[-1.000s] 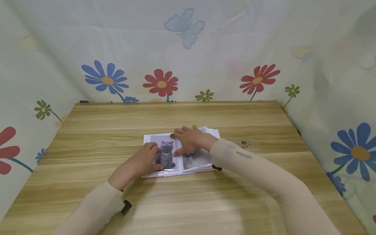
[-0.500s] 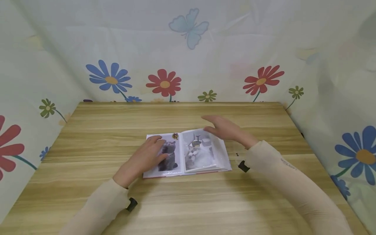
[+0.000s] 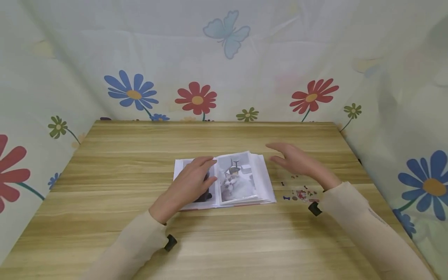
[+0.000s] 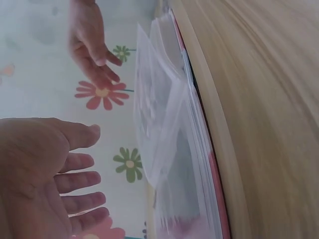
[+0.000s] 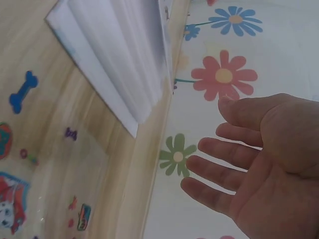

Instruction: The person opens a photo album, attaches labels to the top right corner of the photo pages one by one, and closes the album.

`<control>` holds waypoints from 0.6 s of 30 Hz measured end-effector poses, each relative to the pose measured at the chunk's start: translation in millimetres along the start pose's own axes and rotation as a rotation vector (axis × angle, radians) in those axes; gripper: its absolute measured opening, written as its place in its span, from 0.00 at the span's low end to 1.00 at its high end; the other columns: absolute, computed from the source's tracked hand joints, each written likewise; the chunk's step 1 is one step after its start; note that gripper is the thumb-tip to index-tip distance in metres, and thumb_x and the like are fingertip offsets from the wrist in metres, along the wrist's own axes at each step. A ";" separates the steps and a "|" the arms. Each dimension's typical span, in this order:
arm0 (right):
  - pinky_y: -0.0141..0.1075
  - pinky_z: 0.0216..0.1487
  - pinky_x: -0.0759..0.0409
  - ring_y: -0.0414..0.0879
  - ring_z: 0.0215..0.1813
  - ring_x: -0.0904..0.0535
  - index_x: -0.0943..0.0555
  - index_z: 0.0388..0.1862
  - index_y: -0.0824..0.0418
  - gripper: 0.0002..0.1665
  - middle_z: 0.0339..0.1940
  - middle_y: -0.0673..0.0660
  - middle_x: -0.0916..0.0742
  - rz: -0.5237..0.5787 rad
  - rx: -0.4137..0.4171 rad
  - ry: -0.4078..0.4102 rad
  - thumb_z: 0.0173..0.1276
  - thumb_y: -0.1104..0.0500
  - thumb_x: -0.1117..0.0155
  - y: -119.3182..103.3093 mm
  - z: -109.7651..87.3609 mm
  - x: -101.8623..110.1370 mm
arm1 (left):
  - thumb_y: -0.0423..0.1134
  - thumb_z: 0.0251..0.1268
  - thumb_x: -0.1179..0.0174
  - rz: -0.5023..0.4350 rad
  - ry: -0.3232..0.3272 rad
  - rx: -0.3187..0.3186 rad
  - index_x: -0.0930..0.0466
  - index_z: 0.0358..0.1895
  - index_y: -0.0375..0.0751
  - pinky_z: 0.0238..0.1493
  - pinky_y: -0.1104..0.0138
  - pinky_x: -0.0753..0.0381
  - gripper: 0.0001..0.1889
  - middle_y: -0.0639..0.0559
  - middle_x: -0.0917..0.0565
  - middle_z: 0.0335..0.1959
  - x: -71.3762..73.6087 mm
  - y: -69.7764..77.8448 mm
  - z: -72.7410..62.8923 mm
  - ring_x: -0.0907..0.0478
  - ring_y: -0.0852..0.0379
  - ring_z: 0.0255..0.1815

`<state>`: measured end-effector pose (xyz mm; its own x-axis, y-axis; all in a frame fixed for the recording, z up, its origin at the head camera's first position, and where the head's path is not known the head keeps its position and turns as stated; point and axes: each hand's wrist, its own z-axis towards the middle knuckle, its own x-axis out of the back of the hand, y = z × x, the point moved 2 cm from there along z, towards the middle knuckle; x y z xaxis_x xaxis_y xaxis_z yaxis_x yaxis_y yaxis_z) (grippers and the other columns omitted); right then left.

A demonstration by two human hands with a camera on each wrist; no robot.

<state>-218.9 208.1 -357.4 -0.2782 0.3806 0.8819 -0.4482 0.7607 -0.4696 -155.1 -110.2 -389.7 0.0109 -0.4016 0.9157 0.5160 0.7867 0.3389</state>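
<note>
A small photo album (image 3: 267,182) lies spread on the table, a cat photo (image 3: 236,182) on its right page. Above the left page hovers my left hand (image 3: 190,182), fingers extended and holding nothing; it covers most of the grey cat picture there. In the left wrist view the palm and a raised clear page (image 4: 154,109) stand apart. My right hand (image 3: 297,160) is in the air to the right of the album, its fingers loosely stretched and empty. Below it on the table lies a transparent sticker sheet (image 3: 301,195), with a blue bone (image 5: 23,92) among its stickers.
The wood-grain table (image 3: 224,241) meets a flowered curtain (image 3: 154,50) at the back and sides. Both wrists carry a small black device, such as the left one (image 3: 170,243).
My right hand has lifted off the right page and moved right, over the sticker sheet. My left hand has shifted right across the left page, hiding the small sticker near the top of the fold.
</note>
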 end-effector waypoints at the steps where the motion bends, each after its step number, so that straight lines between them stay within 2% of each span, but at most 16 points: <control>1: 0.60 0.71 0.31 0.65 0.74 0.30 0.30 0.74 0.71 0.29 0.73 0.70 0.24 0.000 -0.004 -0.002 0.79 0.61 0.39 1.7 -3.1 0.4 | 0.43 0.72 0.33 -0.004 0.002 -0.004 0.25 0.70 0.33 0.69 0.47 0.28 0.29 0.38 0.25 0.70 -0.6 2.8 1.2 0.29 0.42 0.72; 11: 0.60 0.64 0.23 0.64 0.66 0.22 0.26 0.71 0.71 0.27 0.68 0.69 0.20 -0.025 -0.050 -0.004 0.77 0.61 0.36 15.5 -32.9 -4.3 | 0.43 0.72 0.33 -0.021 -0.042 -0.020 0.25 0.71 0.35 0.70 0.47 0.29 0.28 0.40 0.25 0.71 -12.6 26.2 12.7 0.30 0.42 0.73; 18: 0.60 0.63 0.22 0.65 0.65 0.21 0.24 0.68 0.74 0.25 0.65 0.71 0.19 -0.044 -0.032 0.025 0.76 0.64 0.36 27.8 -44.9 -9.0 | 0.44 0.74 0.35 -0.027 -0.051 -0.069 0.27 0.71 0.35 0.71 0.49 0.30 0.28 0.40 0.25 0.71 -20.8 41.7 19.2 0.30 0.44 0.73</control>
<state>-190.7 249.5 -376.6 -0.2374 0.3595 0.9024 -0.4322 0.7929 -0.4296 -150.3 -60.1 -390.4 -0.0461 -0.3966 0.9169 0.5730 0.7413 0.3494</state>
